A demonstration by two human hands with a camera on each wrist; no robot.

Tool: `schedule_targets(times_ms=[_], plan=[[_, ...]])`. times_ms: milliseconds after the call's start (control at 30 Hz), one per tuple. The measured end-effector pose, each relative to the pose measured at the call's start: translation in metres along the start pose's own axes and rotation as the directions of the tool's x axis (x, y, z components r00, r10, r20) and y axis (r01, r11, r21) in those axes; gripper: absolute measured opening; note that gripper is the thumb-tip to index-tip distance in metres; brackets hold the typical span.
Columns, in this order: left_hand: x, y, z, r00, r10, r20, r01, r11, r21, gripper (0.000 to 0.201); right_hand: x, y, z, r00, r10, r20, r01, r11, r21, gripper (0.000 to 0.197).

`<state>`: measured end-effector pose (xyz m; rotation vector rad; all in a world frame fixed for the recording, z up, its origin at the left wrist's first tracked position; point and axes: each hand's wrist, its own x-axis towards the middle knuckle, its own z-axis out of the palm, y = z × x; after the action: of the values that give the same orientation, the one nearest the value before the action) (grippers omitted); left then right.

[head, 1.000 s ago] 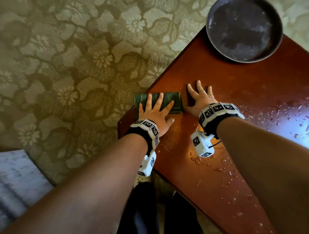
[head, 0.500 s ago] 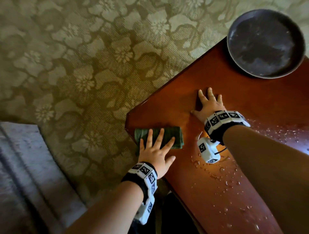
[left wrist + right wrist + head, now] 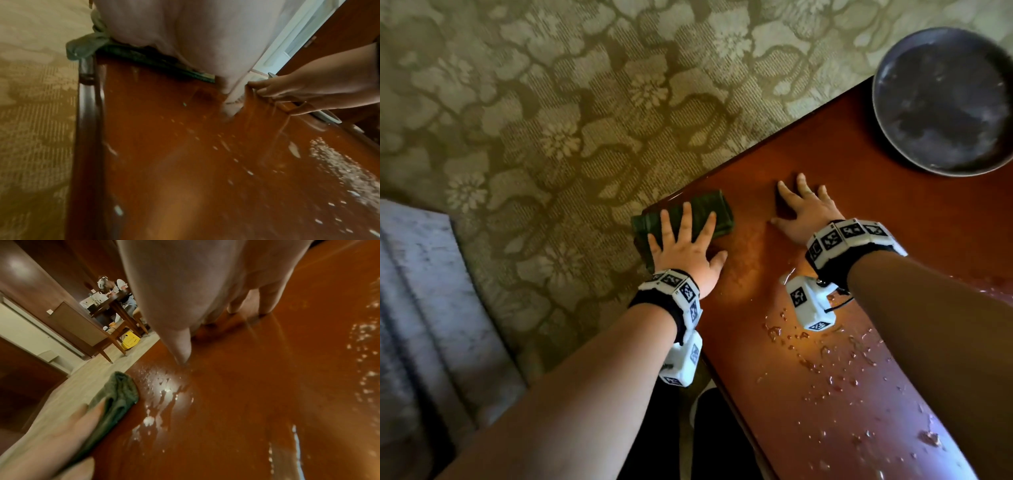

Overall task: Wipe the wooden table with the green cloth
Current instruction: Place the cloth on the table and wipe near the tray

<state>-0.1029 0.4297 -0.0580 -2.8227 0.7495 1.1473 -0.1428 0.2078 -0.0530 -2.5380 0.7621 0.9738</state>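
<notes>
Since a moment ago we slid the green cloth [image 3: 681, 219] to the bench [image 3: 893, 219] corner under our flat left hand [image 3: 685, 245], right hand [image 3: 804, 212] flat too, many drops [image 3: 825, 363] left

The green cloth [image 3: 685, 219] is dark, folded into a flat oblong pad, and lies at the left corner of the surface [image 3: 893, 274], one end reaching slightly past the edge. The surface is glossy reddish-brown wood with a darker rounded rim, its long side running away to the right. Scattered water droplets [image 3: 825, 363] and smeared wet streaks cover its nearer part.
</notes>
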Motion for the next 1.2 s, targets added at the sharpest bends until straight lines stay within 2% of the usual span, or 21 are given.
schedule_targets(times_ms=[67, 200, 300, 367, 433, 500, 567, 733, 833, 1033, 1133, 1200], plan=[[-0.01, 0.011, 0.012, 1.0, 0.014, 0.001, -0.014, 1.0, -0.004, 0.072, 0.001, 0.004, -0.004, 1.0, -0.015, 0.02, 0.015, 1.0, -0.006, 0.067], [-0.04, 0.027, 0.039, 0.992, 0.125, -0.003, -0.125, 0.991, 0.051, 0.072, -0.004, 0.014, -0.011, 0.996, -0.064, 0.067, 0.064, 0.998, -0.001, 0.065], [-0.06, 0.033, 0.058, 0.973, 0.219, 0.072, -0.225, 0.97, 0.093, 0.072, -0.01, 0.021, -0.013, 0.99, -0.122, 0.075, 0.122, 0.992, 0.014, 0.062], [-0.071, 0.032, 0.071, 0.954, 0.287, 0.092, -0.297, 0.946, 0.13, 0.072, -0.013, 0.027, -0.013, 0.99, -0.132, 0.04, 0.131, 0.991, 0.032, 0.062], [-0.076, 0.027, 0.078, 0.939, 0.339, 0.062, -0.344, 0.924, 0.165, 0.071, -0.016, 0.036, -0.013, 0.997, -0.052, -0.049, 0.055, 0.997, 0.055, 0.065], [-0.073, 0.024, 0.076, 0.932, 0.346, 0.11, -0.361, 0.917, 0.17, 0.071, -0.019, 0.05, -0.012, 0.992, 0.064, -0.11, -0.057, 0.996, 0.072, 0.068], [-0.065, 0.026, 0.066, 0.938, 0.321, 0.128, -0.339, 0.927, 0.162, 0.069, -0.019, 0.062, -0.009, 0.988, 0.131, -0.078, -0.124, 0.988, 0.09, 0.069], [-0.021, 0.05, 0.026, 0.98, 0.173, 0.102, -0.185, 0.974, 0.13, 0.067, -0.018, 0.072, -0.01, 0.992, 0.126, 0.008, -0.126, 0.984, 0.128, 0.065], [0.009, 0.073, 0.002, 0.979, 0.147, 0.139, -0.166, 0.977, 0.133, 0.068, -0.018, 0.073, -0.015, 0.992, 0.117, 0.042, -0.122, 0.981, 0.15, 0.064], [0.027, 0.102, -0.006, 0.959, 0.247, 0.138, -0.275, 0.929, 0.249, 0.072, -0.012, 0.087, -0.019, 0.993, 0.062, 0.097, -0.084, 0.968, 0.236, 0.065], [0.017, 0.098, 0.005, 0.92, 0.355, 0.168, -0.391, 0.863, 0.32, 0.071, -0.016, 0.099, -0.023, 0.999, 0.017, 0.045, -0.027, 0.971, 0.239, 0.064], [0.006, 0.091, 0.013, 0.891, 0.398, 0.22, -0.453, 0.819, 0.352, 0.071, -0.024, 0.11, -0.02, 0.999, 0.052, -0.015, -0.047, 0.973, 0.226, 0.066]])
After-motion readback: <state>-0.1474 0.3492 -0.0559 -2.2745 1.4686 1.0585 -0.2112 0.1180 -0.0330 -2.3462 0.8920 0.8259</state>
